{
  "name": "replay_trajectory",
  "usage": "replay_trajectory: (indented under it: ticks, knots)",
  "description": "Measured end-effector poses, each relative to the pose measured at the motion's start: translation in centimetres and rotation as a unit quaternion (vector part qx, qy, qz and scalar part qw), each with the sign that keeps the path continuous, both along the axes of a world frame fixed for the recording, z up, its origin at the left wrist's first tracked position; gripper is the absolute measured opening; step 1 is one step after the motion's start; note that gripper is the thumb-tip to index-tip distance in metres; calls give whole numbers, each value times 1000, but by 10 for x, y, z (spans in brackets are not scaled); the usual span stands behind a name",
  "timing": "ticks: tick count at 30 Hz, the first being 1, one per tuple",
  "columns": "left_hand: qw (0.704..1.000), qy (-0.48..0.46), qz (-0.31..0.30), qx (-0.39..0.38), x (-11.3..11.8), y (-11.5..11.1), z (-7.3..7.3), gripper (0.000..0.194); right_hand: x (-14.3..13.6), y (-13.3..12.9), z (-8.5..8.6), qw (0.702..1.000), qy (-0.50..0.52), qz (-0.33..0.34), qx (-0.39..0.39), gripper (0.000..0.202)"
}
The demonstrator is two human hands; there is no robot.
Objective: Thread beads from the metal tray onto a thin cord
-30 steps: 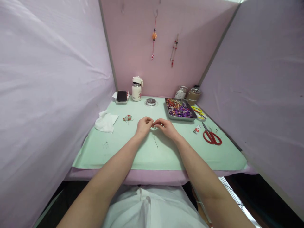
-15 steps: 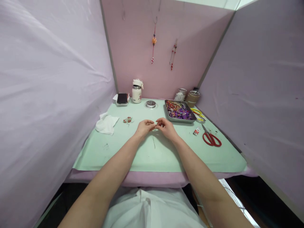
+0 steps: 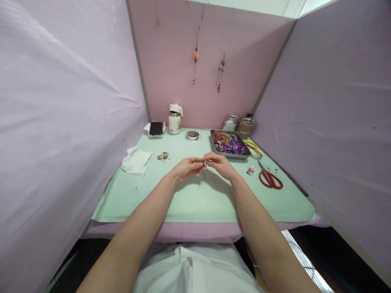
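Observation:
My left hand [image 3: 187, 167] and my right hand [image 3: 219, 163] meet at the fingertips over the middle of the green mat [image 3: 195, 209]. Both are closed in a pinch around something small, mostly covered by the fingers; a reddish bit shows between them. A thin dark thread [image 3: 200, 185] hangs below the fingertips. Left of my hands lies a small cluster of red and green beads [image 3: 163, 156]. Behind my right hand stands a metal tray [image 3: 235, 156] filled with purple, red and orange beads and strings.
Red-handled scissors [image 3: 270, 179] and a small red-and-white packet [image 3: 251, 169] lie right. A white cloth [image 3: 136, 161] is left. At the back stand a white bottle [image 3: 174, 123], a spool [image 3: 192, 135], a dark-topped box [image 3: 157, 129] and jars [image 3: 245, 127]. Beaded strings [image 3: 196, 55] hang behind.
My left hand has moved slightly right and turned, with its fingers stretched further beneath my right fingertips. My right hand has shifted a little right. The view has moved slightly.

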State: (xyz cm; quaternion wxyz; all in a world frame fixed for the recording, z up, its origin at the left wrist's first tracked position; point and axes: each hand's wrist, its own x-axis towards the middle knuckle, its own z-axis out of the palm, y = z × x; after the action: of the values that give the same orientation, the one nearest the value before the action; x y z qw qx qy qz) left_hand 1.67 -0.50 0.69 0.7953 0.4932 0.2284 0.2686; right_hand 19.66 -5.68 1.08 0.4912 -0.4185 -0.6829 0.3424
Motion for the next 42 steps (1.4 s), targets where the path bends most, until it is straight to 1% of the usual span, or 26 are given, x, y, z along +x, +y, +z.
replay_trajectory:
  ticks: [6, 10, 14, 18, 21, 24, 26, 30, 32, 34, 37, 40, 42]
  knots:
    - [998, 29, -54, -9, -4, 3, -3, 29, 2, -4, 4, 995, -101, 21, -1, 17]
    - [995, 60, -83, -18, -5, 6, -7, 29, 1, -5, 5, 986, -164, 27, -8, 15]
    - [990, 82, -114, -17, -6, 6, -11, 30, 1, -5, 4, 975, -214, 51, -13, 13]
    - [987, 95, -127, -12, -4, 5, -14, 28, 2, -4, 0, 965, -253, 61, -16, 9]
    - [987, 100, -126, -10, -3, 5, -15, 26, 1, -3, -4, 964, -261, 52, -21, 8]
    - [988, 101, -112, -15, -3, 4, -14, 28, -2, -3, -5, 968, -248, 28, -14, 8]
    - [990, 104, -91, -21, -4, 4, -11, 32, -4, -2, -5, 975, -222, 6, -13, 8]
    - [995, 90, -45, -16, -10, 6, -1, 37, -3, 1, -5, 990, -117, -62, -41, 10]
    - [995, 79, -53, -7, -15, 8, 5, 35, -1, 2, -5, 992, -73, -92, -54, 10]
    - [995, 73, -70, 1, -19, 9, 11, 34, 1, 2, -4, 992, -50, -102, -63, 11]
    - [995, 67, -77, 10, -23, 11, 15, 31, 0, 1, -4, 994, -23, -72, -78, 19]
    - [994, 60, -86, 20, -24, 11, 14, 30, -7, -1, -3, 996, 16, -13, -90, 27]
    - [994, 58, -88, 24, -23, 11, 13, 29, -13, -1, -4, 994, 37, 18, -104, 28]
